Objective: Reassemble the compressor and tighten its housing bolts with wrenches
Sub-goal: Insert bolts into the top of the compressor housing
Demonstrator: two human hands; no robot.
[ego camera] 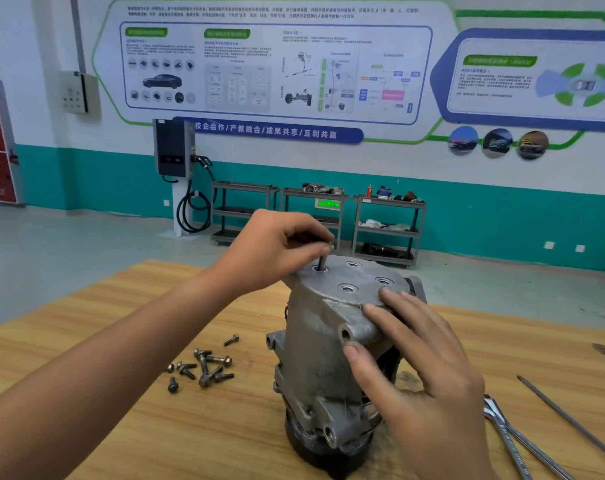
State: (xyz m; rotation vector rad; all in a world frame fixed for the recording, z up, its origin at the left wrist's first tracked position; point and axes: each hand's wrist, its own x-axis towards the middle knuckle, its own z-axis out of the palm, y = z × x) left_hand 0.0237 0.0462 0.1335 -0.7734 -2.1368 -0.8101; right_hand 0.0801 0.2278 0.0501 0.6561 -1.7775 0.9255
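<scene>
Dark metal bolt (321,260), upright, pinched at its head between the thumb and curled fingertips of the left hand (277,247). Its shank enters the hole at 11 o'clock on the flat top face of the grey cast-metal compressor (315,344). Three more recessed holes on that face show as open rings, at about 1, 3 and 6 o'clock.

The right hand (419,362) lies against the housing at 4 o'clock. Its fingers are spread and nearly straight. The fingertips rest on the rim of the top face, and the thumb presses the side wall just below a mounting ear.

The compressor stands on end near the middle of the light wooden bench (114,427), with its dark pulley end down and touching the boards.

At 9 o'clock from the compressor, apart from it, a loose cluster of dark hex-flange bolts (204,368) lies on the bench. One single bolt sits a little beyond them, toward 10 o'clock.

At 4 o'clock, near the right wrist, two bright steel wrenches (509,436) lie crossed and run off the lower edge. Outside them lies a thin grey metal rod (571,419), set diagonally.

At 12 o'clock, beyond the bench, three grey metal shelf carts (387,230) stand against a teal-and-white wall. A black wall-mounted charging unit (173,148) with a coiled cable is at 11 o'clock, and printed information panels (277,67) hang above.
</scene>
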